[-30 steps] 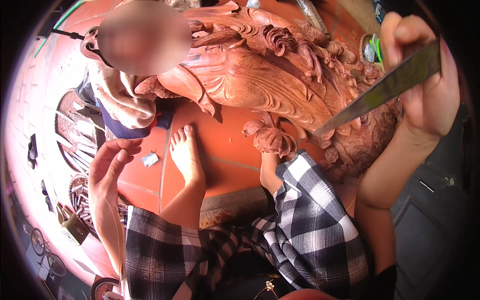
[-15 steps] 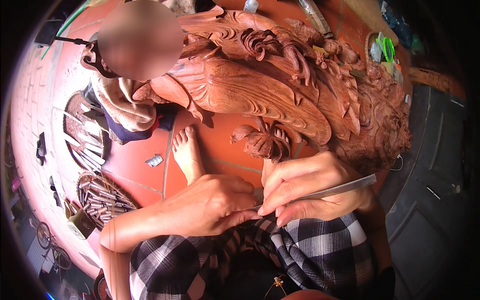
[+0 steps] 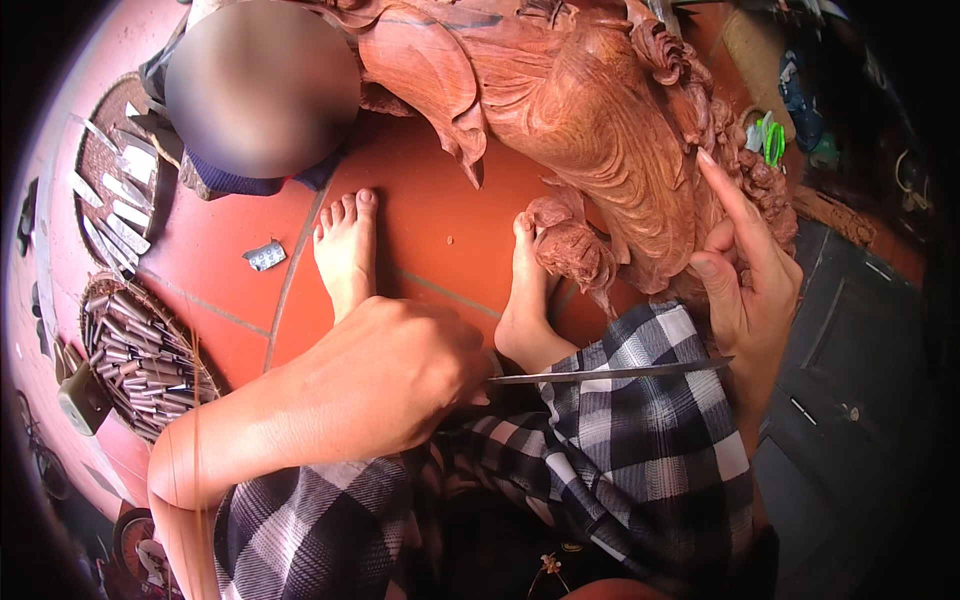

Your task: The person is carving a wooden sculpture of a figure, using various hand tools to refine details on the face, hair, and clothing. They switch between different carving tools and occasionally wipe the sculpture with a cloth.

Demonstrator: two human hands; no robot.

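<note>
Red tiled floor [image 3: 430,245] underfoot; lying across the far side of it, a large reddish-brown wood carving [image 3: 600,130], swept with folds and running from upper middle down to the right, a knotted flower-like part jutting toward the person's right foot [image 3: 530,310]. Dark panel [image 3: 860,400] along the right edge. Black-and-white plaid garment [image 3: 650,410] over both thighs. At left, a woven basket [image 3: 190,338] packed with slim tool handles; just beyond it, a round tray [image 3: 112,112] carrying pale metal blades. Left foot [image 3: 347,245] bare, flat on tile. Left grip [image 3: 405,370] closed in a fist, back of hand up, around one end of a long thin metal blade [image 3: 610,376]; held end hidden. Blade points right, above the plaid garment, far end overlapping the heel of the right grip [image 3: 752,285]; contact there cannot be told. Right grip loosely open, thumb apart, index finger extended toward the carving; whether fingertip touches wood is unclear. Small silvery foil pack [image 3: 264,256] on tile, left of left foot.
</note>
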